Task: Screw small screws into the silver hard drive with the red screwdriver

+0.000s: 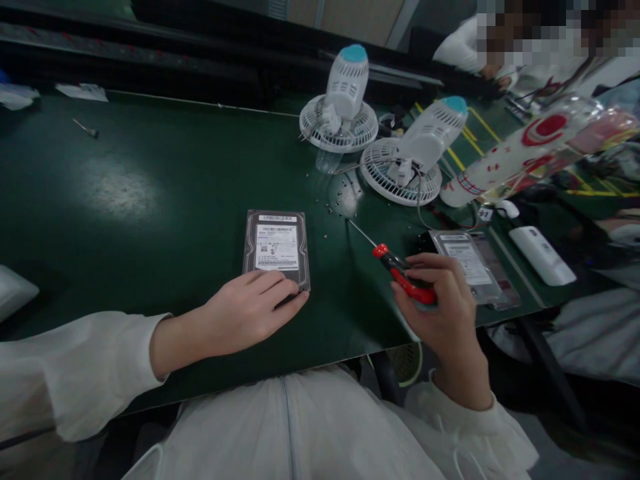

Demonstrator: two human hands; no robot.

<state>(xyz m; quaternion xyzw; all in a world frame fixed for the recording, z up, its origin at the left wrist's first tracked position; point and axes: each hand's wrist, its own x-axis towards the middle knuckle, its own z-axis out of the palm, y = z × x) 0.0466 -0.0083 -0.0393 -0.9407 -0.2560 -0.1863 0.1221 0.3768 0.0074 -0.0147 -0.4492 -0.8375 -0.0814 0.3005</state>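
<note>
A hard drive (277, 245) lies label up on the dark green table (150, 193). My left hand (250, 313) rests at its near edge, fingers curled over the drive's near right corner. My right hand (440, 307) is closed around the red handle of a screwdriver (395, 267), whose thin shaft points up and left toward the drive but stays clear of it. Small loose screws (333, 203) are scattered just beyond the screwdriver tip.
Two white desk fans (345, 100) (415, 153) lie face down at the back. A second drive in a clear bag (470, 263), a white device (543, 253) and a printed bottle (530, 153) sit to the right. Another person (525, 53) works at the far right.
</note>
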